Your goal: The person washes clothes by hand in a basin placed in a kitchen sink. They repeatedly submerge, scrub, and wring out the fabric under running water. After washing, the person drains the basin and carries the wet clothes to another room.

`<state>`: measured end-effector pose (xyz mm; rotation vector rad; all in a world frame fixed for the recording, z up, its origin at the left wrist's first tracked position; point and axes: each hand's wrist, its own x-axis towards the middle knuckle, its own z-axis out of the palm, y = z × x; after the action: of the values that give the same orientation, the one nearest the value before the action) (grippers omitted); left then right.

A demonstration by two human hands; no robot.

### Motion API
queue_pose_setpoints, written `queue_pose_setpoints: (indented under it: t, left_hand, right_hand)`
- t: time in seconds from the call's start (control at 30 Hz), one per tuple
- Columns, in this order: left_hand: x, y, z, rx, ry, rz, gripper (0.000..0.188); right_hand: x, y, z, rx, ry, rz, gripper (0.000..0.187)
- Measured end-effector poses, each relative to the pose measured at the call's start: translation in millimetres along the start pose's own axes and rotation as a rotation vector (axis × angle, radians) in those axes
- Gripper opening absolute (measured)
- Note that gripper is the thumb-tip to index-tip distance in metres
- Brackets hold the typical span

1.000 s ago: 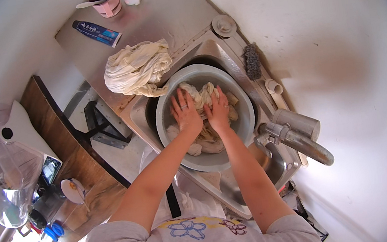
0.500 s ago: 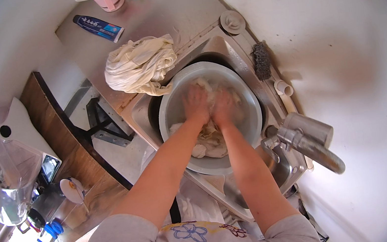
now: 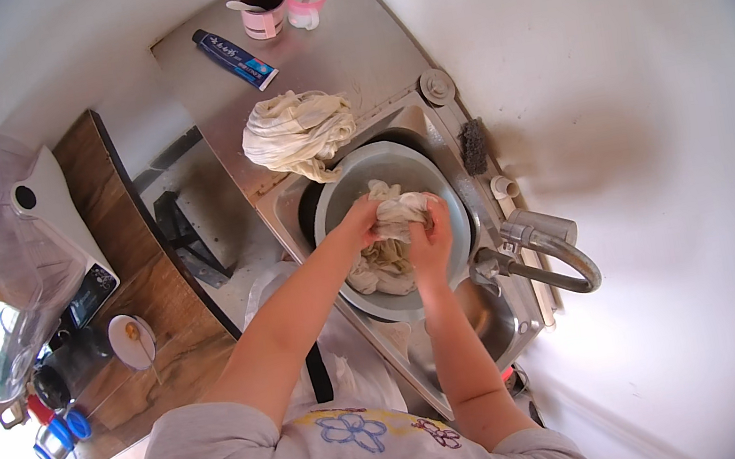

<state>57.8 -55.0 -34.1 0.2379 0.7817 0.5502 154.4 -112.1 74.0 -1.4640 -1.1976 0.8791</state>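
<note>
Both my hands are closed on a wet cream-white cloth, bunched up above a grey plastic basin. My left hand grips its left side and my right hand its right side. More of the pale cloth lies crumpled in the basin below my hands; whether it is one piece with the held part I cannot tell. The basin sits in a stainless steel sink. Beyond its far left rim, a second bundle of twisted cream cloth rests on the metal counter, one end hanging toward the basin.
A faucet arches right of the basin beside a smaller sink bowl. A dark scrubber and a drain plug line the wall side. Farther off are a toothpaste tube and two cups. A wooden table stands left.
My hands were pressed down into the basin, blurred on the cloth. Now they have lifted a bunched part of it between them. The whole view has also shifted.
</note>
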Motion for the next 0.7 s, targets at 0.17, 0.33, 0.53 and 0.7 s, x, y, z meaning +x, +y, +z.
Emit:
queue_pose_setpoints:
  t: [0.17,0.33,0.53,0.7]
  left_hand:
    - [-19.1,8.0,14.9,-0.582,-0.221,-0.273,0.034]
    - [-5.0,-0.5,11.5,-0.526,-0.047,-0.311,0.045]
    - [20.6,-37.5,5.5,-0.224,0.385,-0.044,0.047]
    - [29.4,-45.6,-6.2,0.554,0.516,0.162,0.047]
  right_hand:
    - [-16.8,42.0,19.1,-0.718,-0.022,-0.281,0.042]
    - [-3.6,69.4,20.0,-0.825,-0.078,-0.292,0.039]
    - [10.7,91.1,11.0,-0.634,-0.132,0.051,0.035]
    - [39.8,120.3,-21.7,-0.040,-0.058,0.403,0.043]
